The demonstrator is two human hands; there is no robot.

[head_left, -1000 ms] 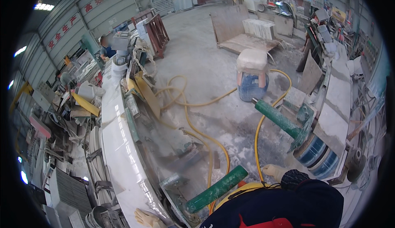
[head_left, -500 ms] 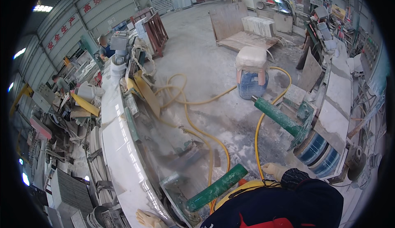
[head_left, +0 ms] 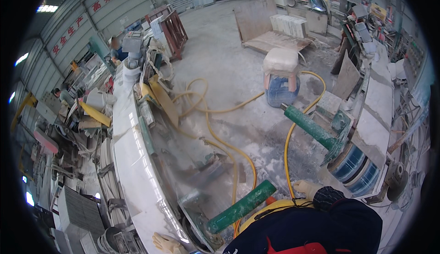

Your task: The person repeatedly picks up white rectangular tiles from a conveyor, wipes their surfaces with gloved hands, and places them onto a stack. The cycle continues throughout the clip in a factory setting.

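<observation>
My left hand (head_left: 168, 243), in a cream glove, lies with its fingers stretched out on the polished white stone slab (head_left: 137, 180) at the lower left. Beside the yellow hose (head_left: 287, 155) is my right hand (head_left: 307, 189), gloved in the same colour, with its fingers curled together. Whether the hose or anything else is in its grasp is hidden. A green roller (head_left: 243, 207) sticks out between my hands, in front of my yellow apron (head_left: 268, 208). Another green roller (head_left: 309, 126) juts in from the right, above blue-banded drums (head_left: 350, 167).
A blue water jug with a wrapped seat on top (head_left: 281, 82) stands ahead on the dusty floor, where the hose loops. Beyond it is a wooden stand (head_left: 256, 24) with stone blocks. Two people work at the left; a long stone slab (head_left: 373, 107) runs along the right.
The view has shifted very slightly. At the far left, a person has lowered and turned their head. Both of my hands stay nearly where they were.
</observation>
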